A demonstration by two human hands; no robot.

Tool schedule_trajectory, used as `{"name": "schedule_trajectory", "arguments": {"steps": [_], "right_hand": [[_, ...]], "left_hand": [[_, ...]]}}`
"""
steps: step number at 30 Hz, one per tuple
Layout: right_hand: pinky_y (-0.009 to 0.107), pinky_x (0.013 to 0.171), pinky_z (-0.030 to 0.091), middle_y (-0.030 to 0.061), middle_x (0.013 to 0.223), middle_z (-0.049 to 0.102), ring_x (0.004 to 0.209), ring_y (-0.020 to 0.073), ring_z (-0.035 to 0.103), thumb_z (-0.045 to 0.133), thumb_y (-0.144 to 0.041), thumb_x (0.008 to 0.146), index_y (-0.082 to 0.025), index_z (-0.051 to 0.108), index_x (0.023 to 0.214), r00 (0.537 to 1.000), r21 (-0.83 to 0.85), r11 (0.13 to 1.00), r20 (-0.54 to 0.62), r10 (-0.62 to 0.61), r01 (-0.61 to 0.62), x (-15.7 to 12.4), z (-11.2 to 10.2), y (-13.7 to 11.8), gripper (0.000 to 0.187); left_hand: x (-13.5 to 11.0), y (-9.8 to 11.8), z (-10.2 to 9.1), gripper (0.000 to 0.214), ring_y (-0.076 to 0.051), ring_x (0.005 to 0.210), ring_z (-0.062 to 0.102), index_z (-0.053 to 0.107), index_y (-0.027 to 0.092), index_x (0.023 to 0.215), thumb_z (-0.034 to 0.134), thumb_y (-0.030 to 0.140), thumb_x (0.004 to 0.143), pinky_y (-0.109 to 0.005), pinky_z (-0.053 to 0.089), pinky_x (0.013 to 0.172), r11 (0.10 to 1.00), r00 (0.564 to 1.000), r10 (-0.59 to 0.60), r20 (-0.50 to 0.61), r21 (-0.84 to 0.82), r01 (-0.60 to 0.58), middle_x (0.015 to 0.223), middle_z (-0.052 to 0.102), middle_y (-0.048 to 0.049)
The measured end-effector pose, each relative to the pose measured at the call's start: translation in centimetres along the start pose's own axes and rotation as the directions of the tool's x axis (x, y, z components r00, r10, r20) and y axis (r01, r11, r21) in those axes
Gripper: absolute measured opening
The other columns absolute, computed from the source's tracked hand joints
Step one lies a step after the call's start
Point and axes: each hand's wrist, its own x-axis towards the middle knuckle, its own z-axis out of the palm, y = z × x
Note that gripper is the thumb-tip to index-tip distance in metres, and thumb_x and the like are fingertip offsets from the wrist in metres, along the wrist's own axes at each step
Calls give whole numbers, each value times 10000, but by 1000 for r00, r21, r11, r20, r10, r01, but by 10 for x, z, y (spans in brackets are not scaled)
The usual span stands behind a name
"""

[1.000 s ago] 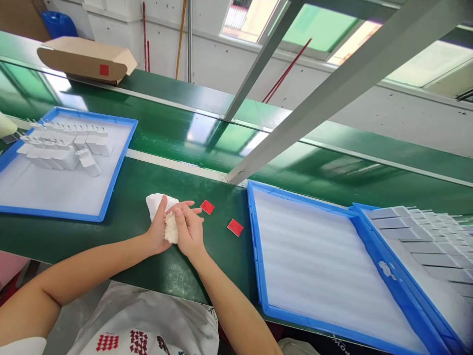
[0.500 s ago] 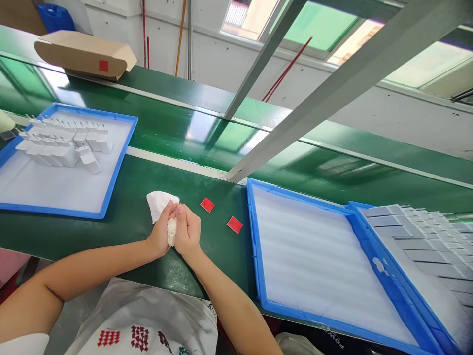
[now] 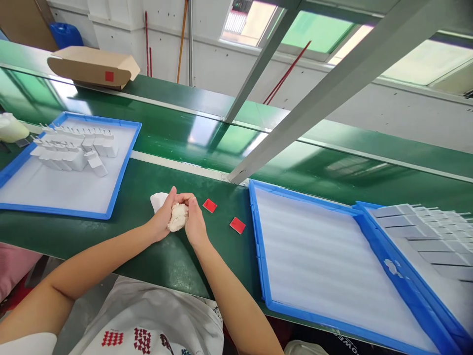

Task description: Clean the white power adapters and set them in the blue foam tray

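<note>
Head view: on the green bench (image 3: 148,246), the left hand (image 3: 162,222) and right hand (image 3: 194,224) both clasp an off-white wad (image 3: 178,217), squeezed between them. A red square (image 3: 209,205) lies just right; a blue tray (image 3: 255,222) sits beyond.

Far left, a blue tray (image 3: 124,168) carries rows of white plugs (image 3: 74,150) (one tipped over); two red squares (image 3: 237,225) lie on the green table (image 3: 140,239), just beside a foam-lined blue tray (image 3: 257,231), cardboard box (image 3: 92,66) beyond
</note>
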Motion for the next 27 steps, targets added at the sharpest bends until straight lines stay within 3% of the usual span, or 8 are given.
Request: {"name": "schedule_trajectory", "arguments": {"steps": [3, 7, 10, 12, 14, 16, 21, 27], "right_hand": [[322, 649, 554, 43, 863, 625, 760, 189, 629, 238, -726, 965, -245, 567, 996, 999, 96, 995, -20, 36, -34, 5, -11, -3, 584], [337, 691, 575, 73, 1022, 662, 882, 203, 653, 310, -652, 994, -248, 607, 1053, 998, -63, 996, 7, -65, 65, 4, -23, -13, 506], [421, 872, 572, 95, 1222, 647, 1087, 250, 633, 546, -581, 939, -264, 593, 1215, 953, -269, 920, 180, -242, 284, 1, -25, -18, 423], [498, 1019, 503, 113, 1322, 618, 1233, 292, 576, 694, -497, 866, -265, 536, 1326, 904, -388, 823, 282, -322, 414, 0, -24, -17, 539], [546, 1089, 439, 119, 1350, 612, 1299, 315, 539, 743, -404, 835, -266, 502, 1371, 883, -475, 749, 320, -343, 463, 0, -23, -12, 604], [545, 1076, 452, 116, 1339, 620, 1290, 317, 551, 743, -345, 830, -271, 494, 1380, 900, -512, 742, 287, -328, 434, 1, -23, -7, 609], [474, 996, 540, 121, 1368, 587, 1202, 286, 612, 743, -366, 821, -271, 461, 1395, 955, -427, 855, 100, -278, 294, 2, -30, -7, 647], [458, 985, 559, 129, 1395, 563, 1251, 289, 588, 716, -346, 846, -278, 443, 1427, 959, -417, 864, 116, -257, 282, 1, -30, -10, 646]], "left_hand": [[-3, 11, -1, 542, -228, 811, 715, 666, 183, 980, 555, 704, 881, -330, 584, 661, 1000, 996, -31, 83, 7, 31, 869, 718, -66], [-1, 17, -4, 536, -239, 835, 731, 664, 166, 1034, 483, 662, 941, -355, 612, 671, 996, 991, -75, 113, -35, 80, 952, 734, -102], [3, 20, -7, 514, -202, 710, 712, 672, 154, 1013, 460, 620, 968, -308, 593, 616, 999, 999, 8, -33, -47, -10, 839, 723, -82], [4, 24, -8, 502, -171, 631, 681, 675, 160, 1024, 463, 612, 969, -281, 575, 591, 996, 987, 83, -138, -14, -86, 764, 698, -52], [3, 28, -7, 525, -165, 640, 680, 678, 164, 1058, 468, 634, 957, -277, 574, 608, 993, 981, 118, -154, 15, -117, 801, 707, -53], [0, 30, -7, 597, -193, 738, 709, 677, 158, 1102, 446, 685, 941, -306, 594, 677, 992, 989, 125, -83, 9, -124, 929, 731, -86], [-2, 27, -8, 582, -260, 922, 729, 629, 164, 1246, 480, 643, 951, -401, 600, 837, 994, 989, 109, 101, 7, -110, 1085, 737, -126], [3, 18, -14, 537, -215, 724, 719, 693, 134, 1097, 638, 619, 873, -302, 565, 640, 987, 974, 46, 223, 141, -79, 977, 750, -127]]}}
